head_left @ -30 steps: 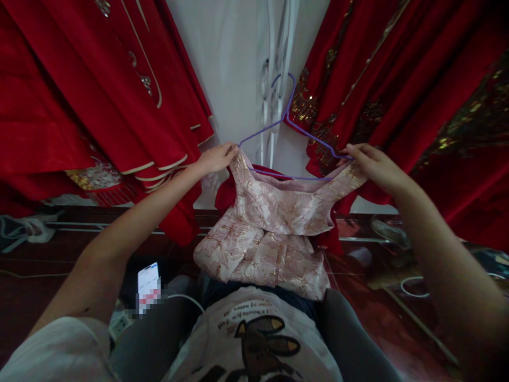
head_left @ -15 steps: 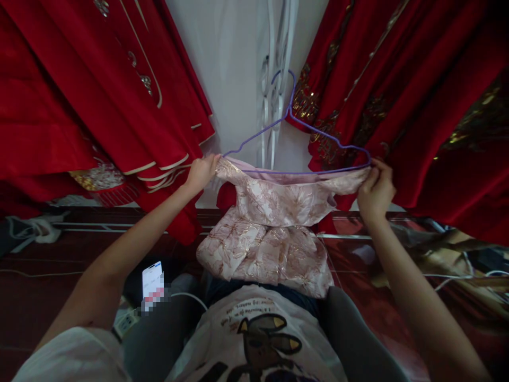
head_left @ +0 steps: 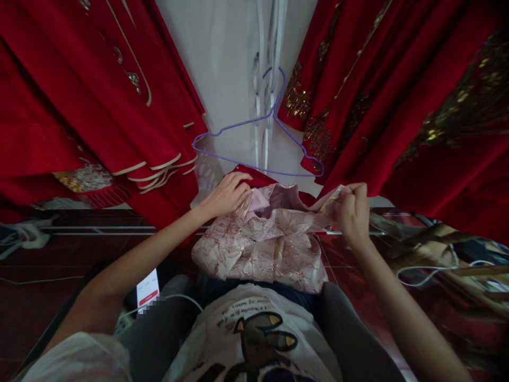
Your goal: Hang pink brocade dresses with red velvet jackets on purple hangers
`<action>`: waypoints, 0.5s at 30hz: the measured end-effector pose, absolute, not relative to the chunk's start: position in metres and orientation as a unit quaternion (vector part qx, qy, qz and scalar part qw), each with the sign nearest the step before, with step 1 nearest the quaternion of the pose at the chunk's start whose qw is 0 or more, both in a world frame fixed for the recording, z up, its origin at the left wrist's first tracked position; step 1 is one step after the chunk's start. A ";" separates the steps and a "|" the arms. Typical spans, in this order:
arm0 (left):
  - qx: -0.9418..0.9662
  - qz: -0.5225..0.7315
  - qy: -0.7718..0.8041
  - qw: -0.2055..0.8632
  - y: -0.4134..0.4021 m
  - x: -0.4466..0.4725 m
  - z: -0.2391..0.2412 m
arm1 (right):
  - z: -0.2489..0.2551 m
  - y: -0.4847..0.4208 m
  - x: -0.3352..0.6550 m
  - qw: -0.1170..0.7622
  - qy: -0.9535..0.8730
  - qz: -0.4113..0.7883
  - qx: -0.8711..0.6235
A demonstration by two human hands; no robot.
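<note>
A small pink dress (head_left: 266, 239) with gold flower pattern lies bunched over my lap. My left hand (head_left: 226, 195) grips its left shoulder edge, fingers curled into the cloth. My right hand (head_left: 352, 209) pinches the dress's right shoulder between closed fingers. A purple wire hanger (head_left: 258, 143) hangs bare above the dress, in front of the white wall, apart from both hands.
Red embroidered garments (head_left: 99, 95) hang at left, and more red garments (head_left: 397, 95) hang at right. A white metal rack (head_left: 266, 79) runs up the wall. A phone (head_left: 148, 289) with a white cable lies by my left thigh. White cords (head_left: 417, 270) lie on the dark floor at right.
The dress has come off the hanger. Both hands dropped with the dress toward my lap, and the hanger stays up, hanging bare.
</note>
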State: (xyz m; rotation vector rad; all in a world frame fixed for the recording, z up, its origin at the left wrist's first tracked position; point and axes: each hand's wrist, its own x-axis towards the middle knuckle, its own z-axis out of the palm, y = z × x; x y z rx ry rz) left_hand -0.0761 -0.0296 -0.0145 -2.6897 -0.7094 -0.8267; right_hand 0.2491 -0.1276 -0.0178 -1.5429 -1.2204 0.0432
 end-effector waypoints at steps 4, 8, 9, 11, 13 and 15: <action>-0.888 -0.315 -0.298 0.150 -0.007 -0.048 0.005 | 0.003 -0.100 0.240 0.586 -0.568 -0.065 -0.574; -0.883 -0.270 -0.353 0.148 0.012 -0.045 -0.005 | 0.000 -0.084 0.251 0.645 -0.511 -0.051 -0.566; -0.882 -0.265 -0.357 0.156 0.014 -0.047 -0.008 | -0.003 -0.082 0.258 0.665 -0.489 -0.047 -0.562; -0.879 -0.268 -0.355 0.175 0.013 -0.052 -0.013 | -0.010 -0.080 0.275 0.691 -0.455 -0.049 -0.560; -0.876 -0.281 -0.345 0.185 0.009 -0.056 -0.015 | -0.017 -0.079 0.295 0.690 -0.435 -0.055 -0.575; -0.875 -0.298 -0.334 0.183 0.004 -0.060 -0.014 | -0.024 -0.077 0.314 0.666 -0.419 -0.051 -0.615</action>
